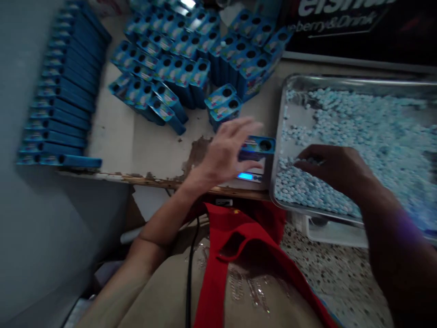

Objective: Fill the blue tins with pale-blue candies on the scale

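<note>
My left hand point(225, 148), slightly blurred, has its fingers stretched and thumb apart beside a blue box point(256, 144). That box has a dark round hole in its end and is on a small scale with a lit blue display point(249, 176). My left hand partly hides both. Over the metal tray point(284, 91), my right hand point(336, 171) curls its thumb and fingers around some small pale blue and white tablets point(314, 160). Many more of these loose tablets are spread through the tray. Two blue boxes point(223, 105) stand together just beyond my left hand.
Many upright blue boxes point(184, 70) with round holes crowd the back of the table. A long row of blue boxes point(64, 95) lines the left side by the wall. The table's front edge point(153, 181) is worn. A black sign point(358, 32) is behind the tray.
</note>
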The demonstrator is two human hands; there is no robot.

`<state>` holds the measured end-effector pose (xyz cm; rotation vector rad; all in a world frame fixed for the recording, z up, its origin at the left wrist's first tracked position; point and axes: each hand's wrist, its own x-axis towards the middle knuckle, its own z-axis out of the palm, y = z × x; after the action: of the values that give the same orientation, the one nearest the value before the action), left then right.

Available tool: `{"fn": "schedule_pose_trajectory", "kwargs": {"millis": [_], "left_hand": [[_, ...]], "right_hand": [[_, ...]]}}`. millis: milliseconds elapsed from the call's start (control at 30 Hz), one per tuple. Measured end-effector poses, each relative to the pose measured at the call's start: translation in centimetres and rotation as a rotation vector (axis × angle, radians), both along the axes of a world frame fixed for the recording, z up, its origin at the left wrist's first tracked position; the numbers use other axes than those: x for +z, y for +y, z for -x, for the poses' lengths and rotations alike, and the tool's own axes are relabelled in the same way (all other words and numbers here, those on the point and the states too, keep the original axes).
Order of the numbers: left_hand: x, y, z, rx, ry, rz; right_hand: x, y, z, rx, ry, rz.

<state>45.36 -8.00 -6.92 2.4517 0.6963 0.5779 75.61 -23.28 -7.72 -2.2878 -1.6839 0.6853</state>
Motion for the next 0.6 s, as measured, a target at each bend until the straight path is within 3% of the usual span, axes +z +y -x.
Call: {"fn": "schedule_pose_trajectory", "kwargs": {"millis": [100, 200, 300, 400, 500, 600], "left_hand": [[1.3, -1.3, -1.6, -0.047, 0.195, -0.070], [2.3, -1.5, 1.6, 0.027, 0.205, -0.065], [3.3, 0.2, 9.8, 0.198, 0.150, -0.053], [5.0, 3.9, 19.3, 0.427, 0.156, -0.072], [7.6, 8.3, 27.2, 0.574, 0.216, -0.058], [9.2, 12.5, 33.5, 0.603, 0.213, -0.010]], "right_hand": [[-0.7, -0.4, 0.1, 0.129, -0.196, -0.238], [0.0, 1.7, 2.5, 0.116, -0.167, -0.421], [1.3, 6.1, 6.5, 0.161, -0.040, -0.504], [1.4, 10.8, 9.7, 0.302, -0.064, -0.500], [-0.4, 13.2, 10.7, 0.381, -0.200, -0.525], [-4.0, 14.3, 9.3, 0.344, -0.268, -0.584]]}}
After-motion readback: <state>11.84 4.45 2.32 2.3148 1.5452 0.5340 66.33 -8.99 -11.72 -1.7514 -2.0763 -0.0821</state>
